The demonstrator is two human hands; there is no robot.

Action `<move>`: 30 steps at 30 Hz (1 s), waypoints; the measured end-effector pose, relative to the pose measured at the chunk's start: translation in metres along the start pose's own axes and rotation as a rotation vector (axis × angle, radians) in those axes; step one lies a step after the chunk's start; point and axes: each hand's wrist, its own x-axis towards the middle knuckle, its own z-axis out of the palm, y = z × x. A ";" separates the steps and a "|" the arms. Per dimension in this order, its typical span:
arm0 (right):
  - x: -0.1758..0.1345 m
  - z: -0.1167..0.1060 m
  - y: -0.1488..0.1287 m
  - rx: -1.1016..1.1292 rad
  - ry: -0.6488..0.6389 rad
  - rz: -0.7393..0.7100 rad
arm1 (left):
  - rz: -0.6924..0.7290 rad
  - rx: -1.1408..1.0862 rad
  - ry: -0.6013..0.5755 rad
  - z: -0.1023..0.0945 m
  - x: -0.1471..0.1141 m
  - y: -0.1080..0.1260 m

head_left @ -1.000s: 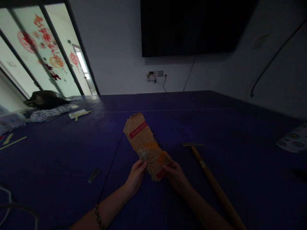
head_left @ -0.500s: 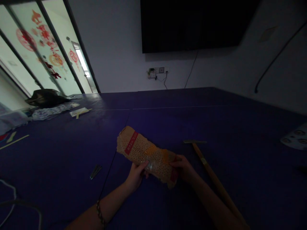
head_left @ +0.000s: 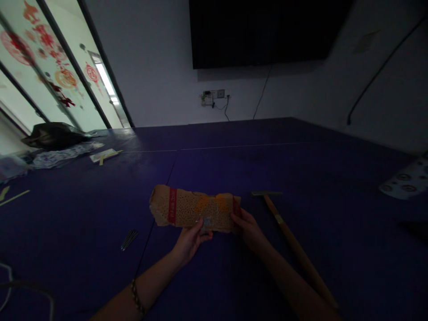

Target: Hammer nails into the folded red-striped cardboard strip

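Observation:
A torn strip of brown cardboard (head_left: 190, 207), dotted with many small holes, is held up over the dark blue surface. It bears red printed bands, orange patches and a piece of clear tape near its lower edge. My left hand (head_left: 192, 240) grips that lower edge, thumb on the front and fingers behind. The right end is pinched by my right hand (head_left: 247, 227). Just right of that hand lies a hammer (head_left: 287, 229) with a long wooden handle and a thin metal head. A small bunch of nails (head_left: 129, 240) rests left of my left hand.
A black bag (head_left: 55, 135) and a white packet (head_left: 103, 155) lie at the back left. White cable (head_left: 6, 285) loops at the lower left. On the right is a patterned white item (head_left: 404, 183). A wall-mounted screen (head_left: 267, 33) hangs above wall sockets (head_left: 216, 94).
The cardboard has turned from a slant to nearly level, its left end coming down and its right end rising. Both hands keep their hold. The view has shifted slightly to the right.

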 end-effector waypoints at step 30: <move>0.017 -0.030 -0.009 -0.345 0.216 0.131 | 0.581 1.143 -0.403 -0.014 0.007 0.031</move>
